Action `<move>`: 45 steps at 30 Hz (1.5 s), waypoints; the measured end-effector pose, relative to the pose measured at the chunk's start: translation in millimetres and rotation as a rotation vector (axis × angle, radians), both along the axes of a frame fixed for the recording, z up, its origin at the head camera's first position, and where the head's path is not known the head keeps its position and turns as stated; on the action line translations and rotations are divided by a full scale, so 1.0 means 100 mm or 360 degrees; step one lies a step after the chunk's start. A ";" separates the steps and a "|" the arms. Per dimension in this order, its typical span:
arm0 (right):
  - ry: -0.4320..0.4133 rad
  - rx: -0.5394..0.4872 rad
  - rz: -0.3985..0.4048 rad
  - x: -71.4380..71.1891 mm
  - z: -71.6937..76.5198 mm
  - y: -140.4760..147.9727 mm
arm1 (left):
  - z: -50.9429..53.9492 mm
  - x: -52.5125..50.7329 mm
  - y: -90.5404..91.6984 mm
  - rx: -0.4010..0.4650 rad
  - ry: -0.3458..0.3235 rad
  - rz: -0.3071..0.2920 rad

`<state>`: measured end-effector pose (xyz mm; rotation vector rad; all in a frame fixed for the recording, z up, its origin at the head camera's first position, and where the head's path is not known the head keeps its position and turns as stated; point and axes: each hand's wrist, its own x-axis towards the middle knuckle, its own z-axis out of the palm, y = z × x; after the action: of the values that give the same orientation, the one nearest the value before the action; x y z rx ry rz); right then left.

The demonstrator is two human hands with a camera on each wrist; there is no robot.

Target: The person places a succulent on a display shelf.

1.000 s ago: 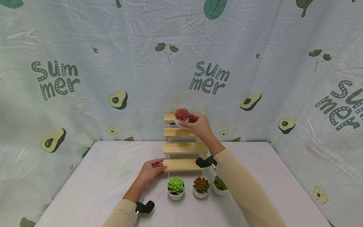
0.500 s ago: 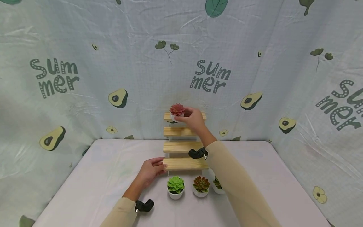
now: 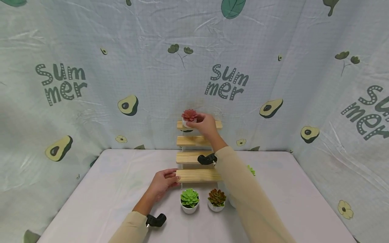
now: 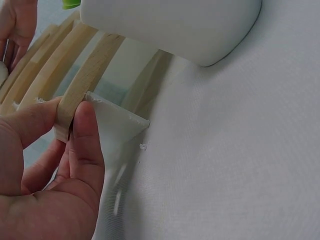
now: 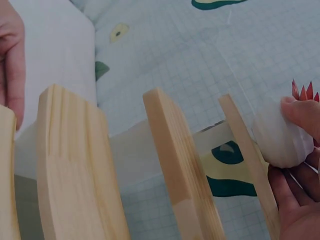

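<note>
A tiered wooden shelf (image 3: 199,175) with white side supports stands at the back of the table. My right hand (image 3: 206,126) grips a white pot with a red succulent (image 3: 189,115) at the left end of the top tier. In the right wrist view the white pot (image 5: 280,135) is beside the top slat, fingers around it; whether it bears on the wood I cannot tell. Thumb and fingers of my left hand (image 3: 164,182) pinch the left end of the lowest slat (image 4: 75,95), as the left wrist view shows closely.
In front of the shelf stand a bright green succulent (image 3: 189,198) and a brown-red succulent (image 3: 216,198) in white pots. Behind the right sleeve (image 3: 249,189) another pot and some green leaves (image 3: 251,170) are mostly hidden. A printed cloth (image 3: 152,84) hangs close behind the shelf.
My right hand has carried the red succulent left and up to the left end of the top tier, then only slightly further. My left hand has kept its hold on the lowest slat.
</note>
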<state>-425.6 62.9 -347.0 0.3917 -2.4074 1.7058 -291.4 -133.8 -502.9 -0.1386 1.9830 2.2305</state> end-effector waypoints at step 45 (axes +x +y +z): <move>-0.0019 0.0043 -0.0072 0.01 0.01 -0.10 | 0.02 0.02 -0.03 -0.0047 -0.0005 -0.0025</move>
<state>-424.6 52.7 -345.6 0.3289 -2.4309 1.6637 -289.4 -136.8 -500.5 -0.1296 2.0090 2.1907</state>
